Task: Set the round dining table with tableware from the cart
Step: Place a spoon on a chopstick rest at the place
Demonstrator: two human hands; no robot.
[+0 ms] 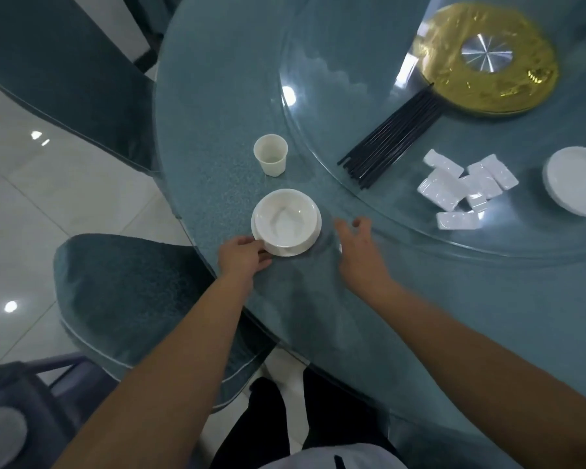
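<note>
A round desk (217, 106) in speckled teal cloth stands on a glossy pale tiled floor (21, 204), with matching covered chairs (122, 299) tucked at its rim. Near that rim a white bowl (286, 218) sits on a saucer (310, 247); the left hand (242, 257) pinches the saucer's edge, while the right hand (359, 243) hovers spread just beside it. A paper cup (270, 160) stands beyond the bowl. On the glass turntable (335, 62) farther in lie black chopsticks (391, 137), white chopstick rests (464, 187) and stacked plates (575, 181).

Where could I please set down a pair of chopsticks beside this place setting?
Bare cloth lies right of the bowl and saucer, under the open right hand, up to the glass turntable's rim. It is crowded on the glass around the chopsticks, rests and plates.
</note>
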